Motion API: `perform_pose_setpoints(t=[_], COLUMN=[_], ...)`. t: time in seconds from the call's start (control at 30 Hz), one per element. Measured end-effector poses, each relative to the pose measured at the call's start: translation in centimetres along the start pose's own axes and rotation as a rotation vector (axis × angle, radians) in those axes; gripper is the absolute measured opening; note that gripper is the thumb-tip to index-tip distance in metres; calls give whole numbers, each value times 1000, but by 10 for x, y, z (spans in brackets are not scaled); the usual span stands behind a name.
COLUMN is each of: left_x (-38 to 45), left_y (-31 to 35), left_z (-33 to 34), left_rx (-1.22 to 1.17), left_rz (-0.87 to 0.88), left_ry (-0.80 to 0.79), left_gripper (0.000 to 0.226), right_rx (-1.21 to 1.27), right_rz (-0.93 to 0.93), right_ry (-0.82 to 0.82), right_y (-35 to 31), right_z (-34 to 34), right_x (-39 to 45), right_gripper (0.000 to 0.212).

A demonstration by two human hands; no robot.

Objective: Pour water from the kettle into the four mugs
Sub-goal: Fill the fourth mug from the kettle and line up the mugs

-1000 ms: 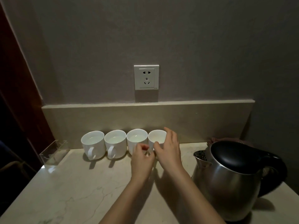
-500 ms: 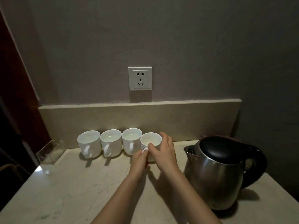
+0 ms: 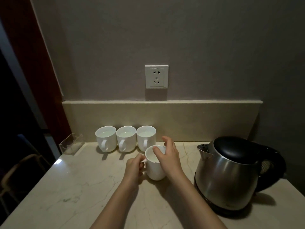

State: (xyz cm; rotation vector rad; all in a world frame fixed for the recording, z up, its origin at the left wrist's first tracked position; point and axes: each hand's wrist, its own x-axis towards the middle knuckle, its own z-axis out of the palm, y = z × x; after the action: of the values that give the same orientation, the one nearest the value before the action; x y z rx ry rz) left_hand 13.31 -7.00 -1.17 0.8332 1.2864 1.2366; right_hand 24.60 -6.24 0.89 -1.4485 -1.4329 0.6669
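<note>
I see four white mugs: three [image 3: 126, 138] in a far row, water in each. My left hand [image 3: 133, 167] pinches the near mug [image 3: 155, 169] by its handle; my right hand [image 3: 168, 155] seems to cup its rim. One steel kettle [image 3: 231, 176] stands right.

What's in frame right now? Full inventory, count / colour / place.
mugs in the row: 3, white, side by side against the backsplash, handles toward the camera, liquid visible inside
fourth mug: 1, white, forward of the row, between the hands
kettle: 1, steel with black lid and handle, right side of the counter
counter: 1, pale marble
backsplash: 1, beige, behind the counter
wall socket: 1, white, on the grey wall above the backsplash
clear plastic holder: 1, transparent, left counter edge
left hand: 1, pinches the fourth mug's handle
right hand: 1, fingers on that mug's rim
</note>
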Motion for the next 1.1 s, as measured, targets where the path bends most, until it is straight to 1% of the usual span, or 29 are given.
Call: perform_pose_setpoints(t=[0.1,0.2,0.33,0.47,0.53,0.6,0.67,0.77,0.87,0.93,1.0,1.1], left_x=[-5,-8,-9,-9,-8,-6,-5,-3,-2,-1,1,1], left_y=[-6,-9,-10,-9,-9,-8,-8,-11,-18,-23,-27,-30], left_z=[-9,-17,-22,-22,-21,-20,-19,-18,-14,-11,-9,-7], left_rx=[-9,15,29,29,5,-20,-33,-34,-51,-57,-38,-37], left_rz=[-13,-15,-27,-30,-26,-25,-24,0,33,66,94,120], left_ry=[5,22,29,35,29,14,4,10,62,122,178,207], left_gripper=[20,18,14,13,16,17,14,13,25,32,33,35], right_rx=[17,27,55,38,-8,-80,-125,-112,-91,-76,-47,-13], right_rz=[-12,-32,-50,-50,-53,-97,-181,-296,-345,-336,-305,-265], right_ry=[-4,-10,20,21,-14,-57,-53,24,116,177,237,349], right_y=[0,-1,-1,-1,-4,-12,-27,-55,-75,-80,-79,-72], right_z=[2,3,4,1,-2,-7,-15,-37,-68,-90,-112,-143], right_x=[-5,-11,-17,-22,-24,-26,-25,-19,-12,-10,-9,-12], right_gripper=[43,37,32,34,40,47,50,45,42,39,38,33])
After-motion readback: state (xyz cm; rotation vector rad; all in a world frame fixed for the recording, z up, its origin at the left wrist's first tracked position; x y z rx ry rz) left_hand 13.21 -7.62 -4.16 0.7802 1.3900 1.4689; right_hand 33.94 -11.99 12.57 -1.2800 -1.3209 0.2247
